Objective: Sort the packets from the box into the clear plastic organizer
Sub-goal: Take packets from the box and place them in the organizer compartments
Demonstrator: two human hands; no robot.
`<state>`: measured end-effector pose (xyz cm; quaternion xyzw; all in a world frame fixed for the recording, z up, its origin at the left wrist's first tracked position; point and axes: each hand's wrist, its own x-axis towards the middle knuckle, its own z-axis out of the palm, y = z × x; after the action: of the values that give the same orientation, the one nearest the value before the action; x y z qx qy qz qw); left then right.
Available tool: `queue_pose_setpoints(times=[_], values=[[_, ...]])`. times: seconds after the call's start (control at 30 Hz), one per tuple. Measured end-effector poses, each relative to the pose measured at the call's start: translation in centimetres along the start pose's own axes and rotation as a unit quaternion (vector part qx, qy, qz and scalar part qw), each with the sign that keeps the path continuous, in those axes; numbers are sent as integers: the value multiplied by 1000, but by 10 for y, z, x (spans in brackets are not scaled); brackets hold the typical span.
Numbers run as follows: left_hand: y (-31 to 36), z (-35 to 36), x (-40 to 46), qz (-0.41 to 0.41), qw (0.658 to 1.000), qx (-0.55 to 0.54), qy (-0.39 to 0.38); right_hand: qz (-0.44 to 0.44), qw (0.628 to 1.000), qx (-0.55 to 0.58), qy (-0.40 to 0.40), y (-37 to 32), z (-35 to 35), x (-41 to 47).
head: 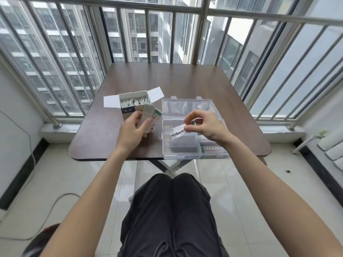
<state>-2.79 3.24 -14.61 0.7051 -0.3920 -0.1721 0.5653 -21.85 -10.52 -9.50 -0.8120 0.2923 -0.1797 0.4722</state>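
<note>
Right hand [203, 125] pinching packet [177, 131] over organizer [182, 154], centre frame; left hand [133, 129] gripping a stack [150, 115]; box [134, 102] still holding many.

We cannot read the blurred print on the packets [150, 115]. Our right hand [206, 125] hides part of the organizer [193, 154]; our left hand [132, 130] covers the box [130, 108] front.
</note>
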Motion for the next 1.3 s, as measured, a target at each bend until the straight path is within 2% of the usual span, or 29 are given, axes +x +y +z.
queue_pose_setpoints(times=[0.43, 0.6, 0.73, 0.77, 0.8, 0.87, 0.93, 1.13, 1.3], values=[[-8, 14, -10, -51, 993, -102, 4, -29, 968, -250, -12, 1, 20, 4], [0, 12, -18, -53, 992, -112, -4, -85, 907, -410, -43, -12, 28, 8], [14, 14, -24, -69, 982, -175, -26, -113, 863, -489, -52, -16, 26, 12], [16, 15, -25, -72, 980, -185, -31, -119, 876, -466, -29, -16, 26, 12], [17, 16, -26, -73, 978, -194, -33, -116, 911, -395, 4, -17, 25, 12], [20, 18, -26, -76, 974, -208, -34, -79, 984, -147, 67, -20, 27, 10], [24, 21, -27, -76, 972, -217, -43, -39, 997, 20, 65, -25, 30, 9], [27, 22, -26, -65, 971, -227, -47, -17, 990, 133, 49, -20, 37, 8], [23, 19, -23, -72, 976, -204, -8, -3, 989, 137, 62, -14, 31, 0]])
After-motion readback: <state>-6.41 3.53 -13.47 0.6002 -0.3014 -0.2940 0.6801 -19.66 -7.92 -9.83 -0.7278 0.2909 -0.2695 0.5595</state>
